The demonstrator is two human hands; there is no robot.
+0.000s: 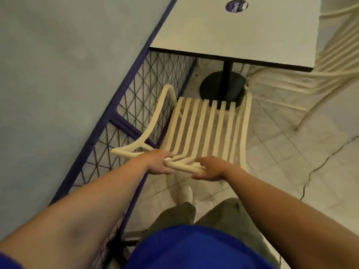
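Observation:
A cream slatted metal chair [204, 129] stands in front of me, its seat pointing toward a white square table [223, 35]. My left hand [159, 162] grips the top rail of the chair's back on the left side. My right hand [209, 169] grips the same rail a little to the right, fingers curled under it. Both arms reach forward from the bottom of the view. The chair's front edge sits near the table's black round base [217, 88].
A purple-framed wire mesh fence [136, 98] runs along the left, close beside the chair. A second cream chair [310, 74] stands at the table's right side. A purple round sticker [236, 5] marks the tabletop. The floor [291, 152] is pale tile with a crack.

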